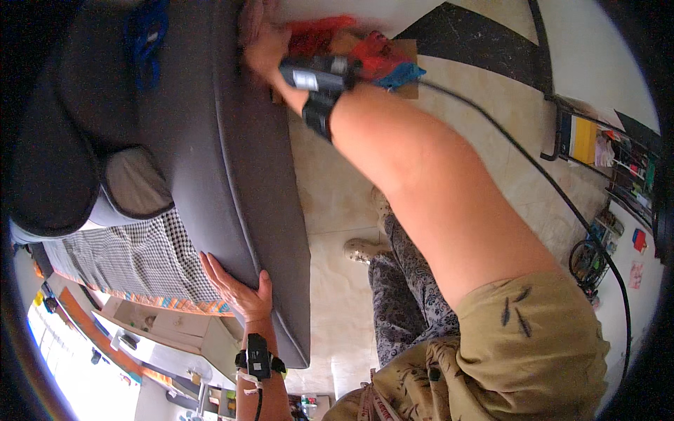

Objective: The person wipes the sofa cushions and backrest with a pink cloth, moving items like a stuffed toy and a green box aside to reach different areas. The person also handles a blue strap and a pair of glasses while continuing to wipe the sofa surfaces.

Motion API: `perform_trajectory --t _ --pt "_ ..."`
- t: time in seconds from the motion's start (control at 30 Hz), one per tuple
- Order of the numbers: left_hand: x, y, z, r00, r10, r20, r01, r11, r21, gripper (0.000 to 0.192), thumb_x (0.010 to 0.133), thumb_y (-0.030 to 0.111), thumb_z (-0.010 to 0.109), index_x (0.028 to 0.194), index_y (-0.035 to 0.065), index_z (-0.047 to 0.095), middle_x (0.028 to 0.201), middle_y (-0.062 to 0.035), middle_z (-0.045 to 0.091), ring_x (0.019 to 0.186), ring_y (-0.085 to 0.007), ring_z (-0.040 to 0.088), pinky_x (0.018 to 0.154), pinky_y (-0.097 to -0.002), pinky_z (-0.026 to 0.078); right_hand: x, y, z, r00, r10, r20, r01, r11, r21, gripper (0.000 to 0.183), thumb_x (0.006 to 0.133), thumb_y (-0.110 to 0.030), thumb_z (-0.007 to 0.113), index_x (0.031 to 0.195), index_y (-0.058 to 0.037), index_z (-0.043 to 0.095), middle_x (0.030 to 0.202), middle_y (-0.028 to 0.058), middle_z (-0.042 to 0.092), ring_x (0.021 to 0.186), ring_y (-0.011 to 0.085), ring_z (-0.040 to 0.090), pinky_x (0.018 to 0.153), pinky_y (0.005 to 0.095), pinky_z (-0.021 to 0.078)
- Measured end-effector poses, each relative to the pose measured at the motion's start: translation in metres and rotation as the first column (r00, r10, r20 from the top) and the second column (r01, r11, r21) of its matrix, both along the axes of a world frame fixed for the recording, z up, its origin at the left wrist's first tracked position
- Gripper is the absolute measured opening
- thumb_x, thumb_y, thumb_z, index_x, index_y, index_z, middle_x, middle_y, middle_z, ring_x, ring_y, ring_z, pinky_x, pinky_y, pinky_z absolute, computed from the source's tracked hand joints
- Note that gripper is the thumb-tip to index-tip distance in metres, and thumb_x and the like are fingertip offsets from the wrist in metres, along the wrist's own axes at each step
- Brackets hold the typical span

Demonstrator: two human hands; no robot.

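A dark grey upholstered sofa [205, 173] with a piped edge fills the left side. My left hand [243, 296] rests on its near end, fingers over the top and thumb out toward the piping, with nothing held. Farther along the same edge is my right hand [263, 50], blurred, against the sofa's upper rim; its fingertips are partly cut off by the frame. Each forearm wears a strapped black device, one on the left wrist [258, 357] and one on the right wrist [318, 87]. A blue item [147, 44], too dark to name, lies on the sofa.
Red plastic bags [374, 55] and a blue one [400, 75] lie by a piece of cardboard [408, 92] on the tiled floor [337, 194]. A black cable [518, 142] runs from the right wrist. A checked cloth [142, 258] lies beyond the sofa. A black-framed rack [558, 131] stands right.
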State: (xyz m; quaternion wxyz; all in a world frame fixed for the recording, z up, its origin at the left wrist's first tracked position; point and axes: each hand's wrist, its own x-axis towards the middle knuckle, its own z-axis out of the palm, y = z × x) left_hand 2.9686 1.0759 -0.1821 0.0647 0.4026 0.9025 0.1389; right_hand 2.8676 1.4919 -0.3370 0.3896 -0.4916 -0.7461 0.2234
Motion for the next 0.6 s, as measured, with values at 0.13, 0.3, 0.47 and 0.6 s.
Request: perform_trajectory --t 0.13,0.3,0.47,0.6 --pt "0.001 0.0 -0.002 1.0 -0.006 -0.004 0.006 1.0 0.028 0.098 0.082 0.064 0.053 0.148 -0.0014 0.02 0.15 -0.0311 0.025 0.137 -0.0485 0.028 0.111 -0.057 0.025 -0.005 -0.001 -0.008 0.99 0.141 0.027 -0.134 0.973 -0.187 0.048 0.095 -0.012 0.045 0.142 -0.0047 0.037 0.141 0.0267 0.041 0.122 0.0448 0.047 0.103 0.0466 0.042" --pt "0.001 0.0 -0.004 1.0 -0.016 -0.013 0.017 0.999 0.044 0.098 0.084 0.065 0.051 0.149 -0.0011 0.02 0.149 -0.0307 0.025 0.136 -0.0481 0.029 0.111 -0.057 0.025 0.073 -0.121 -0.018 0.929 0.367 0.052 -0.276 0.779 -0.562 0.05 0.097 -0.014 0.043 0.145 -0.0054 0.033 0.142 0.0261 0.04 0.129 0.0416 0.042 0.105 0.0467 0.0406" --pt "0.002 -0.004 -0.007 0.999 -0.023 -0.037 0.025 0.999 0.042 0.096 0.084 0.062 0.053 0.149 -0.0007 0.02 0.148 -0.0302 0.026 0.137 -0.0468 0.029 0.111 -0.0574 0.025 0.187 -0.271 0.015 0.664 0.421 0.618 -0.155 0.886 -0.437 0.048 0.098 -0.013 0.036 0.145 -0.003 0.032 0.145 0.0257 0.036 0.133 0.0382 0.038 0.108 0.0457 0.0361" --pt "0.002 -0.009 -0.011 0.999 -0.034 -0.042 0.036 0.997 0.062 0.092 0.085 0.056 0.055 0.149 -0.0006 0.021 0.147 -0.0298 0.028 0.136 -0.0464 0.03 0.11 -0.0576 0.025 0.258 -0.382 0.058 0.71 0.497 0.499 -0.164 0.806 -0.569 0.046 0.096 -0.013 0.041 0.14 -0.0028 0.036 0.14 0.0258 0.04 0.129 0.0393 0.042 0.105 0.0462 0.0379"
